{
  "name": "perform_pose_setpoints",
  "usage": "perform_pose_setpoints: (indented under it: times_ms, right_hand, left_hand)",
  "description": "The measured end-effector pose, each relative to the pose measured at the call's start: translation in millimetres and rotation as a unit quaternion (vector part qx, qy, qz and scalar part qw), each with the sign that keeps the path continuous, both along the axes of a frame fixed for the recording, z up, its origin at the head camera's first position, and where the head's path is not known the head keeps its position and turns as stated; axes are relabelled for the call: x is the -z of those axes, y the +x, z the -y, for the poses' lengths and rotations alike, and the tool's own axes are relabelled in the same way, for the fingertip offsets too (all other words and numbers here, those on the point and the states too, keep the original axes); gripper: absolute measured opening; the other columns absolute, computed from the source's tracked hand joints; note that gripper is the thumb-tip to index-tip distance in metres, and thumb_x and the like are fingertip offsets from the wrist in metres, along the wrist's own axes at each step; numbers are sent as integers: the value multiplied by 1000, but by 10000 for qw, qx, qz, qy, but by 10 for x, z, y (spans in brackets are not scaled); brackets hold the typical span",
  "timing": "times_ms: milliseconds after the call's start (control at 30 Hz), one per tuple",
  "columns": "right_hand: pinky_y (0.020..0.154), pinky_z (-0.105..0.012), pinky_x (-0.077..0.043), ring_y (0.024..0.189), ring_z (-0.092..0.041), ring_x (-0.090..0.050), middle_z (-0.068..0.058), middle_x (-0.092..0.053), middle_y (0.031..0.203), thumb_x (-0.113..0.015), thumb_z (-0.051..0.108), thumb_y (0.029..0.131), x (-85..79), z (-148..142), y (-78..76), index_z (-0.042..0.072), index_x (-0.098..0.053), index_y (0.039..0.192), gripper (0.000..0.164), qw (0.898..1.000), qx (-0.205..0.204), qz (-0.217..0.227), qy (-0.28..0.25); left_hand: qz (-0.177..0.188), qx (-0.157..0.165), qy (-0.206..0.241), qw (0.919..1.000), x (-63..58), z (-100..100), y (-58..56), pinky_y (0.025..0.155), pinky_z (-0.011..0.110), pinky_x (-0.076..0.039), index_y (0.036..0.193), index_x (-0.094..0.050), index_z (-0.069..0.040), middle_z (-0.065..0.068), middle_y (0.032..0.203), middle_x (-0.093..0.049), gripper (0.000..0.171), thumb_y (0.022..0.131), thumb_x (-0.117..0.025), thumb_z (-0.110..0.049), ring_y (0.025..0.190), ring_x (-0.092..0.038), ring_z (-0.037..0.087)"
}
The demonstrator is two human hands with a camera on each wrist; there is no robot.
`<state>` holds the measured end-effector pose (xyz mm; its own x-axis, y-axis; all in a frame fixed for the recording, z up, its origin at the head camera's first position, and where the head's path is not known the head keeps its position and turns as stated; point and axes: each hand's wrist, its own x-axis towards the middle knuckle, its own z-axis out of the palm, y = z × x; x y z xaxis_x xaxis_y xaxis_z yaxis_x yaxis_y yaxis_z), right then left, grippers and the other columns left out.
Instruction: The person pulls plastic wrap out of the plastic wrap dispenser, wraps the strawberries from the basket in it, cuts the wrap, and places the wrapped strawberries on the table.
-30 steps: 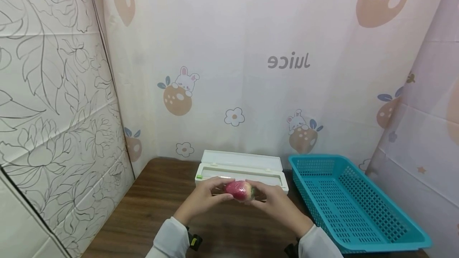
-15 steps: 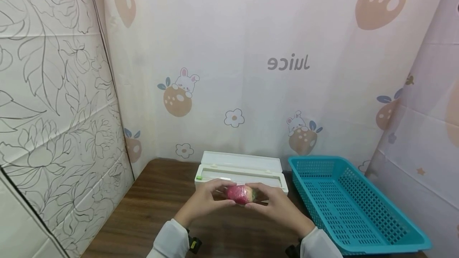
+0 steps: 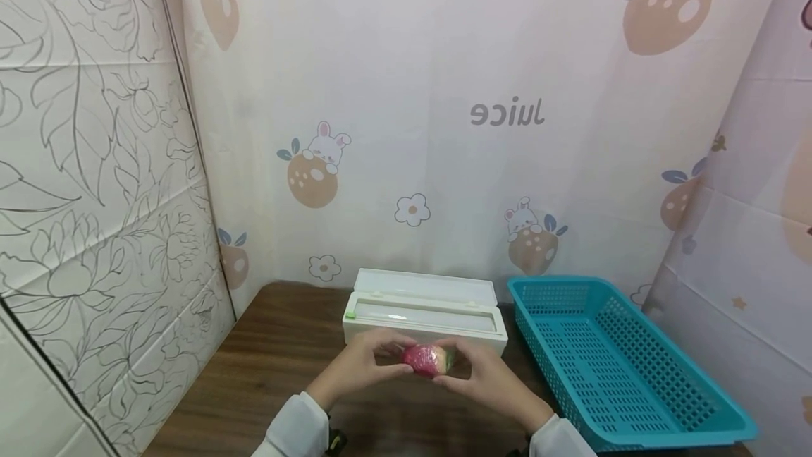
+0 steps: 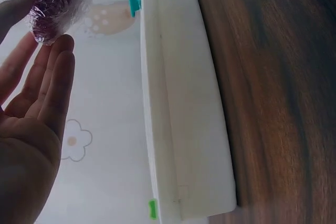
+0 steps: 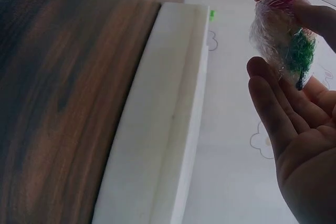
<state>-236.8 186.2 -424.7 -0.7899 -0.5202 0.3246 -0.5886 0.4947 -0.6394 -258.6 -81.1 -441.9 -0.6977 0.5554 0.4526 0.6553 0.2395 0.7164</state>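
A red fruit (image 3: 426, 360), cream-coloured towards one end with a green top, is wrapped in crinkled clear cling film. Both hands hold it above the table, in front of a white cling film dispenser (image 3: 425, 326). My left hand (image 3: 368, 364) pinches the red end between thumb and fingers. At the pale, green-topped end, my right hand (image 3: 485, 376) pinches it the same way. The right wrist view shows the green leaves (image 5: 300, 53) through the film. The dispenser's lid (image 3: 425, 286) is raised, and a small green piece (image 3: 350, 315) sits at its left end.
A turquoise perforated basket (image 3: 691, 436) stands to the right of the dispenser. Beneath the hands is a dark wooden table (image 3: 266, 365). Printed cloth hangs behind the table and on both sides.
Both hands have come down slightly towards me with the wrapped fruit, and more of the dispenser's front shows. The fruit has stayed between the two hands; the head view has shifted slightly.
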Motion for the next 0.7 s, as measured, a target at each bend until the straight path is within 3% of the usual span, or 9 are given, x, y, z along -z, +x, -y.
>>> perform_pose_setpoints:
  times_ms: [200,500,700]
  right_hand:
    - [76,-27,-57,90,-6,-64,6,-67,112,-78,39,88,120,5,-17,16,-60,125,47,10000,12,46,68]
    - [77,-29,-54,94,-8,-59,7,-64,108,-82,38,84,332,28,-3,14,-66,117,44,9978,324,3,579]
    - [77,-28,-54,94,-7,-61,8,-65,107,-82,39,84,437,15,-34,15,-65,116,43,9972,335,228,636]
  left_hand:
    - [184,-26,7,9998,107,-3,-26,87,25,-54,121,-71,-19,-8,113,-68,38,86,-82,-30,98,-66,7]
    - [905,-20,-127,9958,372,-35,-69,79,22,-56,113,-73,-14,-11,100,-69,33,83,-84,-22,91,-66,5]
    - [855,-66,-533,9949,436,-78,-104,76,20,-55,110,-73,-13,-12,97,-69,30,83,-84,-19,87,-66,3]
